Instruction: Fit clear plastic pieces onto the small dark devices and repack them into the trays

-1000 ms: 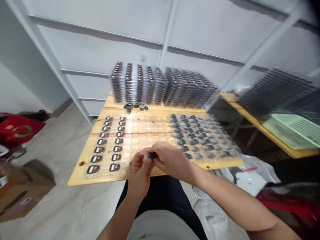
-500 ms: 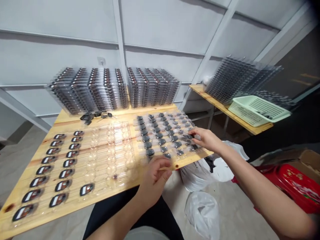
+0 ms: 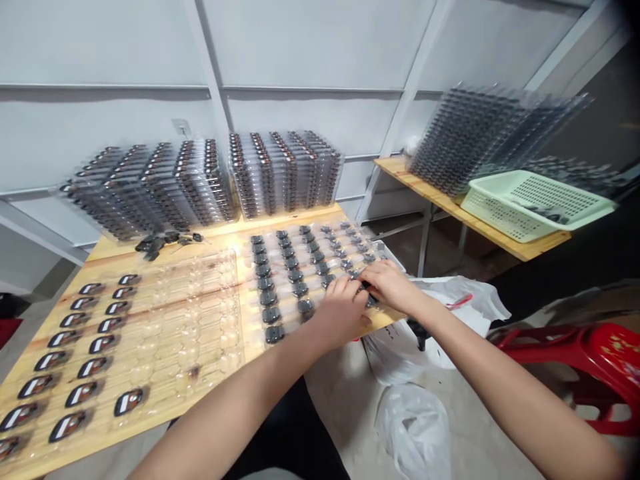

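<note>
The left hand [image 3: 343,313] and the right hand [image 3: 391,285] sit close together, fingers curled downward, over the near right corner of a clear plastic tray [image 3: 320,263]. The right hand's fingertips [image 3: 364,280] are at a dark piece at the tray's edge, but the fingers hide it, so I cannot tell whether either hand is pinching it. Rows of these dark pieces [image 3: 269,298] fill the tray, which lies on the right half of the desk [image 3: 295,215].

On the left half of the desk, a second clear tray [image 3: 195,320] holds two columns of black, white and red badges [image 3: 109,325], and many of its pockets show no badge. Along the far edge of the desk stand tall stacks of filled trays [image 3: 285,173], with a small heap of dark keys [image 3: 155,245] just in front of them. To the right of the desk are a second desk [image 3: 450,207], carrying a green basket [image 3: 537,200], plus white plastic bags [image 3: 413,430] on the floor and a red stool [image 3: 575,353].
</note>
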A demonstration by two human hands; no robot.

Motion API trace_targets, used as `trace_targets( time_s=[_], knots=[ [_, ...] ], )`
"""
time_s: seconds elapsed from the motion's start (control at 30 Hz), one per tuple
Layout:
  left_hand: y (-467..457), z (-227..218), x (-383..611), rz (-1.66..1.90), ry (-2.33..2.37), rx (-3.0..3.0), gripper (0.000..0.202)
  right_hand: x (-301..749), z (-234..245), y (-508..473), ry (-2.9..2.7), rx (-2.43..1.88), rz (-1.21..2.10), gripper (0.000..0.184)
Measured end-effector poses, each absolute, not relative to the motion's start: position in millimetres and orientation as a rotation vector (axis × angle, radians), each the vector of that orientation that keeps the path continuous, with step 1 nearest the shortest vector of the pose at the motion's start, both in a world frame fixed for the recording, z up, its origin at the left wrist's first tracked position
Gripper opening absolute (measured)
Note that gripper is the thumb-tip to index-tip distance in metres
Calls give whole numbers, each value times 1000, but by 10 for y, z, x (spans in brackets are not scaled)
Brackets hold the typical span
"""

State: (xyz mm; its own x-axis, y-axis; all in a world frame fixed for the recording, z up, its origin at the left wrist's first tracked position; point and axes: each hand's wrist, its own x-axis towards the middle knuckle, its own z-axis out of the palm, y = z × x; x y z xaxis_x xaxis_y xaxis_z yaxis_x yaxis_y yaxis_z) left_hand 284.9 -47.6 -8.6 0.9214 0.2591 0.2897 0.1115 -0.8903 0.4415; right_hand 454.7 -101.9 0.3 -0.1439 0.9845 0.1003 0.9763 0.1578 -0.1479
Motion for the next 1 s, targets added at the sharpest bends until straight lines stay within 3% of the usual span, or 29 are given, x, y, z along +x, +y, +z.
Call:
trace_targets(
  time_s=[0.23,0.6,0.83,1.0],
  knots=[
    [-489,-159,2968,450,330,2787,39,4586,-120,-1002,-2198,-1812,114,18],
    [-531,-248,2949,648,325,2864,45,4614,-199,-1098,-2164,-1840,-43,24],
    [-589,-101,2902,387,402,2874,49,4691,-357,-1094,-2165,-1693,-154,21],
    [-704,67,2500,697,320,2831,44,4736,-397,-1115,-2220,-1617,-187,21]
  ],
)
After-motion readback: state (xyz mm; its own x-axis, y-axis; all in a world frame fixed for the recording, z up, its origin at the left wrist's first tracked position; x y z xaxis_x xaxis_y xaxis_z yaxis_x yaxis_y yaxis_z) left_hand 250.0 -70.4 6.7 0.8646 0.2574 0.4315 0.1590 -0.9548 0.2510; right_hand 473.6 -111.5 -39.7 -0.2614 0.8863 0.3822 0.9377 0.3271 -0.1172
